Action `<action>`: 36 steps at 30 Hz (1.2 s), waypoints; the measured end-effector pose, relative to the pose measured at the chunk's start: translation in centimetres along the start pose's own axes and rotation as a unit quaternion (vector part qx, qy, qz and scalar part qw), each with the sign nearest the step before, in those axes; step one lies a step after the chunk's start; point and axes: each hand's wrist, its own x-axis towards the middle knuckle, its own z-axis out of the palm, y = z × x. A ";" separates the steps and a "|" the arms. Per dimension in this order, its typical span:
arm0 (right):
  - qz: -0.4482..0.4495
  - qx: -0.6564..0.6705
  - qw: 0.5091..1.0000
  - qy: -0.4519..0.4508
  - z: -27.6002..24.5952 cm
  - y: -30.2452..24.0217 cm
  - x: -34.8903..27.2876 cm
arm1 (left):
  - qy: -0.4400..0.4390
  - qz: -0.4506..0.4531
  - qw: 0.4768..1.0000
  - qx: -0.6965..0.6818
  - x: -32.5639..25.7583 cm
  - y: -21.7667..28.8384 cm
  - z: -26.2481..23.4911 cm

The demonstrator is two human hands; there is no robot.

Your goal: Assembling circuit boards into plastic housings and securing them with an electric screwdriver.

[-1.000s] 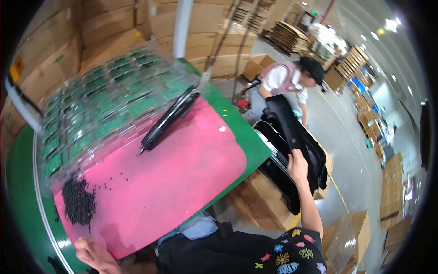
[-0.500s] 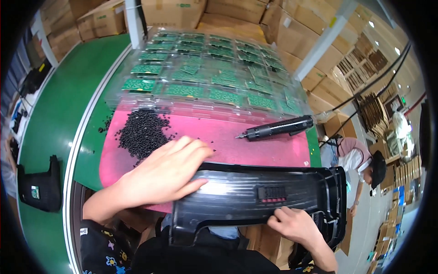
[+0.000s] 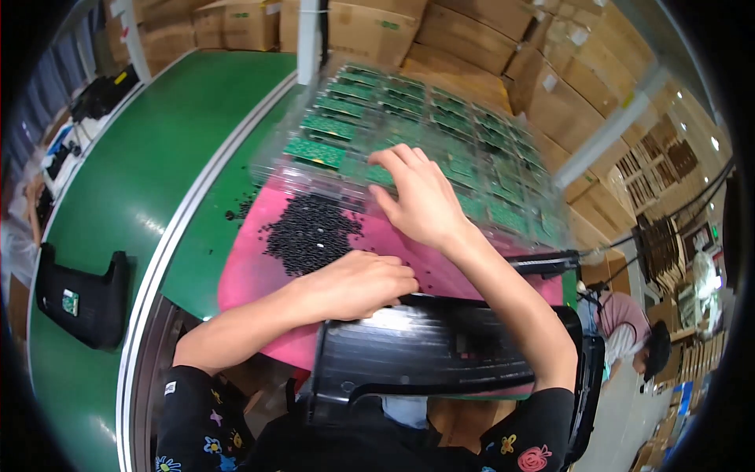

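Observation:
A long black plastic shell [image 3: 440, 334] lies across the front of the pink mat [image 3: 252, 267], nearest my body. My left hand [image 3: 358, 285] is closed at its far rim, with the fingertips partly hidden. Stretched forward over stacked clear plastic trays [image 3: 271, 169] is my right hand [image 3: 421, 193], its thumb and fingers apart with nothing visible in them. Green circuit boards [image 3: 314, 153] fill the trays. Beyond my left hand, a heap of small black pieces [image 3: 311, 236] sits on the mat. A black electric screwdriver [image 3: 543, 263] lies partly behind my right forearm.
On the green belt [image 3: 189, 118] at left rests another black plastic part [image 3: 86, 303] with a small green board. A metal rail [image 3: 200, 177] edges the belt. Cardboard boxes [image 3: 464, 39] are stacked behind the trays. Another person [image 3: 629, 330] bends at the right.
My right hand has left the shell's near edge and reached forward over the trays. My left hand has stayed by the far rim, its fingers now more curled. The view has turned left.

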 end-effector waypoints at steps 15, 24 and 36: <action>0.040 0.112 0.988 -0.099 6.7 1.3 8.7 | 0.014 0.015 0.999 0.049 0.2 -0.5 -0.6; 0.265 0.569 0.777 -0.055 -7.9 -0.1 -4.9 | 0.360 0.041 0.913 0.187 0.4 1.7 -4.3; 0.331 0.395 0.857 0.010 -14.7 -3.1 -17.5 | 0.210 0.054 0.976 0.028 3.8 6.0 -3.0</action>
